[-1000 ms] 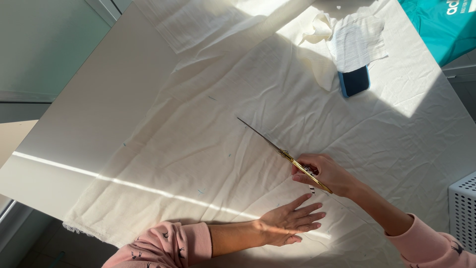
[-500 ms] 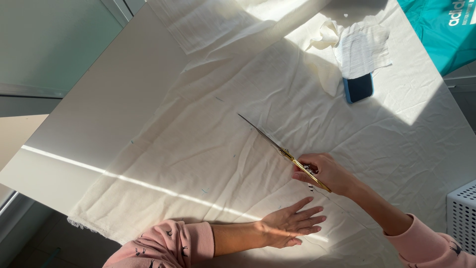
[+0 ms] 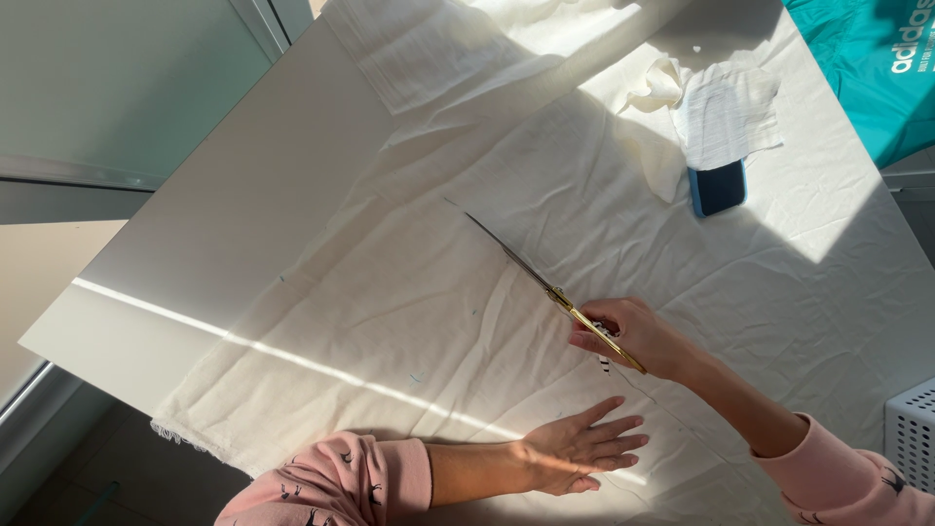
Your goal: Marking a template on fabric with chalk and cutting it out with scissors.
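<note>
From my seat the view is bright and mostly sharp. Hard sunlight comes in from the upper right, blowing out the cloth near the top edge and laying a thin bright streak across its lower part. My left hand sits in shade; the scissors look slightly soft, perhaps motion blur.

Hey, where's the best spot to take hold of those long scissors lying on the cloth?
By the gold handles, at the near-right end, where the right hand already grips them. The blades point away up-left across the cream fabric, so coming from the near-right probably keeps fingers behind the edge.
</note>
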